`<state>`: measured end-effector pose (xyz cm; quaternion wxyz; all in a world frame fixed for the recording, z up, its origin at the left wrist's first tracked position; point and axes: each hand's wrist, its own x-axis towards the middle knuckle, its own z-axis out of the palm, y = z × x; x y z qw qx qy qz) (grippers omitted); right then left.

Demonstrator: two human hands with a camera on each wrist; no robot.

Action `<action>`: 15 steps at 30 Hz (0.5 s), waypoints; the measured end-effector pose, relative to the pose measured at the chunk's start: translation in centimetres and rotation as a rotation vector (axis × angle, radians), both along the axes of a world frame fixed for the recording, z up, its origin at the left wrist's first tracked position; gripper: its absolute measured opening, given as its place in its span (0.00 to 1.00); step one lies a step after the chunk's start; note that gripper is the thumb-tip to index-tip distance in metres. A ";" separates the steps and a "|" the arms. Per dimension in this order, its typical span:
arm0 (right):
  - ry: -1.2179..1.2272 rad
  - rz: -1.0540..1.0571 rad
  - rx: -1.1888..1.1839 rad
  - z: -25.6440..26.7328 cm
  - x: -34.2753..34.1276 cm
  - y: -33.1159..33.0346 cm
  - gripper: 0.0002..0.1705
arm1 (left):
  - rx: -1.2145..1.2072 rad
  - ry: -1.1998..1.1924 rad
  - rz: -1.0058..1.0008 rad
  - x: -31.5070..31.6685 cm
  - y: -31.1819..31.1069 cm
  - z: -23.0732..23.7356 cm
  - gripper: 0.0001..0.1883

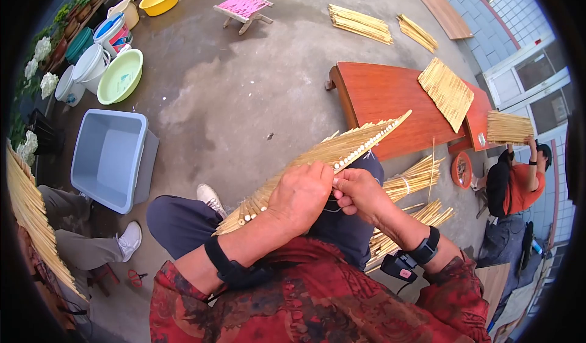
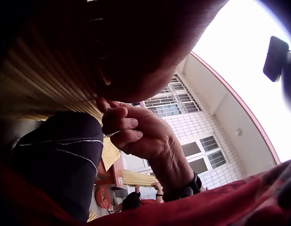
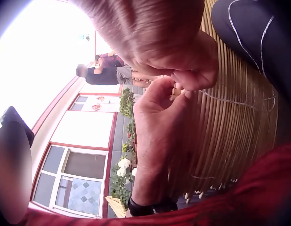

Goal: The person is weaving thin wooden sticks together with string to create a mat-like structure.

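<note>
A mat of straw-coloured stalks [image 1: 305, 160] lies slanted across the person's lap, its white cut ends along the near edge. The left hand [image 1: 302, 197] grips that edge, thumb side toward the right hand [image 1: 361, 191]. Fingertips of both hands meet at the edge. In the left wrist view the right hand [image 2: 145, 129] has curled fingers, with a thin white string [image 2: 70, 141] running from them over the dark trouser leg. In the right wrist view the left hand [image 3: 159, 136] pinches a stalk end, and string [image 3: 225, 100] crosses the stalks. The exact pinch point is partly hidden.
A red-brown table [image 1: 390, 108] bears a finished-looking mat [image 1: 447, 94]. Stalk bundles [image 1: 415, 178] lie right of the lap. A grey-blue tub [image 1: 113, 160], buckets and basins stand left. Another person [image 1: 525, 184] holds a mat at right; someone's legs show at left.
</note>
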<state>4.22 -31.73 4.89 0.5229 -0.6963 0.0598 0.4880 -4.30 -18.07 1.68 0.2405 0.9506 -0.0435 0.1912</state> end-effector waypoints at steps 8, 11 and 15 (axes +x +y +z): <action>0.046 -0.023 -0.073 0.6 0.5 0.5 0.24 | -0.081 -0.012 -0.008 0.2 -0.4 -0.6 0.07; 0.017 -0.020 -0.102 0.4 0.6 0.8 0.25 | -0.046 -0.011 -0.015 0.2 -0.3 -0.5 0.07; -0.012 0.009 -0.198 0.7 0.7 1.5 0.23 | -0.011 -0.022 -0.013 0.5 -0.4 -0.7 0.09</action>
